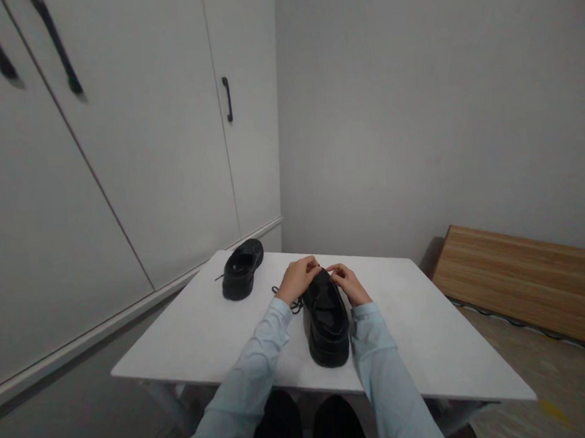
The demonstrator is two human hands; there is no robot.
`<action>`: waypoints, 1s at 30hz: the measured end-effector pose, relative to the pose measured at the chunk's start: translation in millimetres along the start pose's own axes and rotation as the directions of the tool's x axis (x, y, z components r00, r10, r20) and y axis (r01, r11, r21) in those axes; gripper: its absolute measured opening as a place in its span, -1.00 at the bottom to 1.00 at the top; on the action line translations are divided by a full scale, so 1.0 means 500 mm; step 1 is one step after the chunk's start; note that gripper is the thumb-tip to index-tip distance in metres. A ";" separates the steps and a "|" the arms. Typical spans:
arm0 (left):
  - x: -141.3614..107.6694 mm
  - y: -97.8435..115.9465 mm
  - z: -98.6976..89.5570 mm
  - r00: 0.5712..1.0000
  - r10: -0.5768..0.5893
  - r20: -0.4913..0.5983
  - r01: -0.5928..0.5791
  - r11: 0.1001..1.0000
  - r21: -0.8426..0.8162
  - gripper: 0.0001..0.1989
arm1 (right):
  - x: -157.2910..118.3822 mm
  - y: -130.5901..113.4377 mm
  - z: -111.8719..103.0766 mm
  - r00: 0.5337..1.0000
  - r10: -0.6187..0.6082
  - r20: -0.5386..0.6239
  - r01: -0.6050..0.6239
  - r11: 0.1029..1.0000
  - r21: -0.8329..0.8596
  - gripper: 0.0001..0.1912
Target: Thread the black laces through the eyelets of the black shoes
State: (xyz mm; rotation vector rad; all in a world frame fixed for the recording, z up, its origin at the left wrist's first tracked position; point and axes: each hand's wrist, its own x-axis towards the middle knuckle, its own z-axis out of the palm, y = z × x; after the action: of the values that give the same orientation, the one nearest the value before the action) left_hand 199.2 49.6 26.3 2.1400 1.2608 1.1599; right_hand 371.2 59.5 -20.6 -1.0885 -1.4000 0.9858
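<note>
A black lace-up shoe [329, 343] stands on the white table in front of me, heel towards me and toe pointing away. My left hand [299, 278] is at the left of its front part, thumb and fingers pinched together. On the other side my right hand [349, 284] has its fingers bent in against the shoe's front, thumb and index finger close together. What lies in either pinch is too small to make out. A loose black shoelace [296, 306] trails on the table beneath my left wrist. The hands partly cover the shoe's lacing.
A second black shoe [237, 284] stands at the table's far left, with a lace end sticking out leftwards. The white table [201, 342] is backed by a grey wall and flanked by white cabinets [168, 154]. A wooden board [527, 276] is at the right.
</note>
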 end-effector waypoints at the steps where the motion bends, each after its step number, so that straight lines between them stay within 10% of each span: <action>1: 0.004 0.006 -0.001 0.999 -0.009 -0.042 0.005 0.997 -0.079 -0.87 | -0.002 -0.002 -0.001 0.999 0.030 -0.012 -0.030 0.999 0.029 -0.76; 6: 0.022 0.032 0.007 0.998 -0.021 -0.066 -0.003 0.941 -0.338 -0.85 | -0.009 -0.016 -0.011 0.989 0.142 -0.042 -0.133 0.975 0.178 -0.79; 15: 0.007 0.017 0.075 0.985 0.087 0.148 -0.121 0.963 0.239 -0.80 | -0.017 -0.020 -0.038 0.976 0.219 0.006 -0.208 0.918 0.337 -0.81; 30: -0.013 0.014 0.093 0.977 0.126 0.173 -0.183 0.911 0.370 -0.85 | -0.012 -0.002 -0.054 0.975 0.204 0.087 -0.222 0.892 0.394 -0.80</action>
State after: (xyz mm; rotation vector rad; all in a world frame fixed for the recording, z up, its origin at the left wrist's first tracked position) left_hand 238.9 43.8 1.3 2.6002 1.3613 0.8431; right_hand 398.3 53.7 -18.4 -0.9237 -1.0577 1.3948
